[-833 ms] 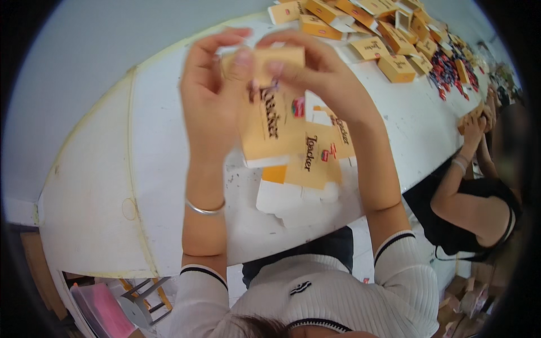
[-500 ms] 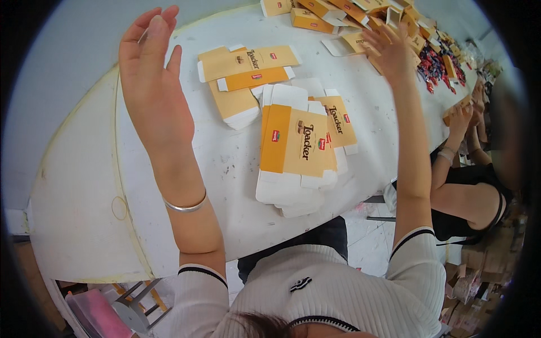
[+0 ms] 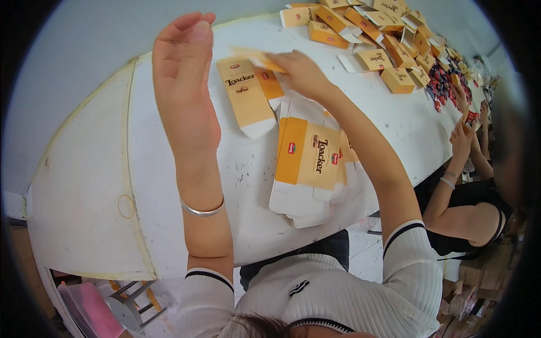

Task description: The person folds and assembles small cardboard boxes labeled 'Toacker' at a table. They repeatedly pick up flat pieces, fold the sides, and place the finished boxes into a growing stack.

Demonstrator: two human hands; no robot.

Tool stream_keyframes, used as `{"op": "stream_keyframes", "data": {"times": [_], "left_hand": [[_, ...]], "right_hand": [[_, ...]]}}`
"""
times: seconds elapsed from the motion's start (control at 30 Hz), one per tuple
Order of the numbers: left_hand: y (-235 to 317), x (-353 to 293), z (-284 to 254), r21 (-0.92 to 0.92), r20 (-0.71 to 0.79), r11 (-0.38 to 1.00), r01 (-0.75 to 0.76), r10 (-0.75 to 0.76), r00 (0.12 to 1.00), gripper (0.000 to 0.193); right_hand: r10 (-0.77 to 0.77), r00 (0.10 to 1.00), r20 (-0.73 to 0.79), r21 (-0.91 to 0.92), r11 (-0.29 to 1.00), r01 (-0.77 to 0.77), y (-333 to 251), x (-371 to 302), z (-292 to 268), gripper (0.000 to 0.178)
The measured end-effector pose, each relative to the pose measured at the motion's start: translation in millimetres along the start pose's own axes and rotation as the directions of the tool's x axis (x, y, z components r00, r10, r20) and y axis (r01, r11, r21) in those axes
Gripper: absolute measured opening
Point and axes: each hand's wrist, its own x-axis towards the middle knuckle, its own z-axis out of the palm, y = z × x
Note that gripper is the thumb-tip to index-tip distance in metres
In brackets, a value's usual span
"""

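Observation:
My left hand (image 3: 186,84) is raised over the left part of the table, fingers stretched upward and slightly curled, with nothing visible in it. A silver bangle circles that wrist. Reaching across the middle, my right hand (image 3: 304,73) grips the edge of a flat, folded yellow carton (image 3: 256,56), which is smeared by motion. Beneath this carton lies a small pile of flat yellow cartons (image 3: 245,96) with white flaps. Closer to me is a bigger fanned stack of flat cartons (image 3: 318,152), partly behind my right forearm.
Erected yellow boxes (image 3: 397,81) are heaped at the far right, some with open flaps. Beside them lie small dark and red wrapped pieces (image 3: 442,87). A co-worker's hands (image 3: 462,132) are busy at the right table edge. A grey stool (image 3: 124,310) stands lower left.
My right hand has moved left from the box heap and taken hold of a flat carton on the small pile. My left hand has shifted slightly right in the picture, its fingers closer together.

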Motion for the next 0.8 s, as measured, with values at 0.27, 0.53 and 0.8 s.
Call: {"op": "stream_keyframes", "data": {"times": [0.27,0.53,0.8], "left_hand": [[-28,-8,15,0.077,0.326,0.989,0.128,-0.146,0.934,0.051],[-30,-14,22,0.348,0.347,0.935,0.065,-0.193,0.918,0.048],[-28,-23,34,0.646,0.357,0.751,-0.137,-0.139,0.924,0.057]], "right_hand": [[0.427,0.898,0.108,0.99,0.032,-0.135,-55,-6,-93,0.037],[-0.031,0.697,-0.716,0.021,0.998,0.066,-43,-8,-112,0.042],[0.181,0.869,-0.46,0.202,0.975,-0.096,-50,-15,-117,0.03]]}}
